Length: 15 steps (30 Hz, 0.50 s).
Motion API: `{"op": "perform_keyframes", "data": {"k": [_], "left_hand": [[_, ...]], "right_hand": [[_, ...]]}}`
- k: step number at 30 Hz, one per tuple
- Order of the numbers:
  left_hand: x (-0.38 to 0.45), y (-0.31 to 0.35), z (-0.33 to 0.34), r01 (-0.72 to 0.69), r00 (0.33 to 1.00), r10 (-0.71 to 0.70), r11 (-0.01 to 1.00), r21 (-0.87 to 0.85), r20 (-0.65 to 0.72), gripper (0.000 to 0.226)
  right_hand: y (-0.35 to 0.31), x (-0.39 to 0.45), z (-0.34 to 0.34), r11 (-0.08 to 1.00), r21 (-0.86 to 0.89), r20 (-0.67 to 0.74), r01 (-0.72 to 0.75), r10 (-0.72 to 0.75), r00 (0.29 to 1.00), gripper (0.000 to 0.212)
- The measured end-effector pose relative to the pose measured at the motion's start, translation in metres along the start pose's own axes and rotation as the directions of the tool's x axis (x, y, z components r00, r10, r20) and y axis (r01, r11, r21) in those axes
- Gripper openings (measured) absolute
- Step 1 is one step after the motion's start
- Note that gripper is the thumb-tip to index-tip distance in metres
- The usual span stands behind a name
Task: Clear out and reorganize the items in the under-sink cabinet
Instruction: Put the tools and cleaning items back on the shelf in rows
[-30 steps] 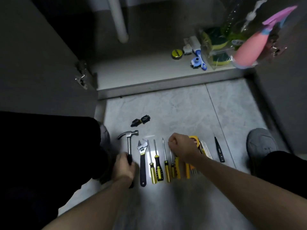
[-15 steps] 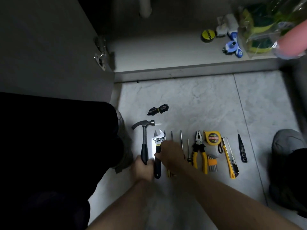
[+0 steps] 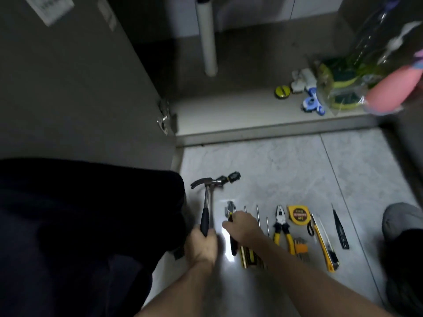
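Observation:
Tools lie in a row on the grey tiled floor in front of the open under-sink cabinet [image 3: 263, 131]. My left hand [image 3: 202, 247] grips the black handle of a claw hammer [image 3: 207, 197], its head lifted toward the cabinet. My right hand [image 3: 242, 226] is closed on the black-handled adjustable wrench [image 3: 229, 209]. Further right lie several yellow-handled screwdrivers [image 3: 258, 216], pliers [image 3: 282, 226], a yellow tape measure [image 3: 298, 215], hex keys [image 3: 299, 245], a yellow utility knife [image 3: 325, 245] and a black tester pen [image 3: 340, 227].
A small black part [image 3: 232, 177] lies beyond the hammer head. Inside the cabinet stand a white drain pipe [image 3: 207, 35], a yellow-black roll [image 3: 282, 91], white and blue fittings [image 3: 307, 92], bagged sponges [image 3: 341, 88] and a pink bottle [image 3: 393, 88]. The open door [image 3: 80, 83] is left; my knees flank the tools.
My right hand moved left from the pliers and tape measure to the wrench and closed on it. My left hand raised the hammer forward, its head now near the small black part.

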<state>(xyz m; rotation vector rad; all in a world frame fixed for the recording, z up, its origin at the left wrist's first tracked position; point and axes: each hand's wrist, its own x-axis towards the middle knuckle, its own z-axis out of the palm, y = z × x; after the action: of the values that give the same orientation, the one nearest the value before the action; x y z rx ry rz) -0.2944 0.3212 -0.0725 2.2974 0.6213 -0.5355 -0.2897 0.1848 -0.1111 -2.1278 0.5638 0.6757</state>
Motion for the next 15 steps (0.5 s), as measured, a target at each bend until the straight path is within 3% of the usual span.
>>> {"op": "perform_keyframes", "data": {"k": [3, 6, 9, 13, 15], "left_hand": [[0.001, 0.029, -0.007, -0.101, 0.992, 0.098, 0.994, -0.033, -0.074, 0.014], [0.017, 0.080, -0.008, -0.160, 0.977, 0.152, 0.986, -0.042, -0.149, 0.016], [0.051, 0.138, -0.013, -0.204, 0.964, 0.196, 0.979, -0.023, -0.180, 0.017], [0.110, 0.206, -0.026, -0.209, 0.962, 0.210, 0.978, 0.025, -0.176, 0.034], [0.141, 0.236, -0.029, -0.223, 0.960, 0.226, 0.974, 0.035, -0.166, 0.038]], "right_hand": [[0.001, -0.008, -0.033, 0.969, 0.246, 0.014, 0.021, -0.026, 1.000, 0.018], [0.001, -0.011, -0.072, 0.923, 0.378, -0.110, 0.069, -0.029, 0.993, 0.023], [-0.012, 0.001, -0.110, 0.879, 0.440, -0.298, 0.184, -0.051, 0.953, 0.032], [-0.045, 0.033, -0.155, 0.831, 0.479, -0.465, 0.284, -0.035, 0.885, 0.009], [-0.062, 0.059, -0.176, 0.836, 0.443, -0.513, 0.325, -0.061, 0.856, 0.010]]}}
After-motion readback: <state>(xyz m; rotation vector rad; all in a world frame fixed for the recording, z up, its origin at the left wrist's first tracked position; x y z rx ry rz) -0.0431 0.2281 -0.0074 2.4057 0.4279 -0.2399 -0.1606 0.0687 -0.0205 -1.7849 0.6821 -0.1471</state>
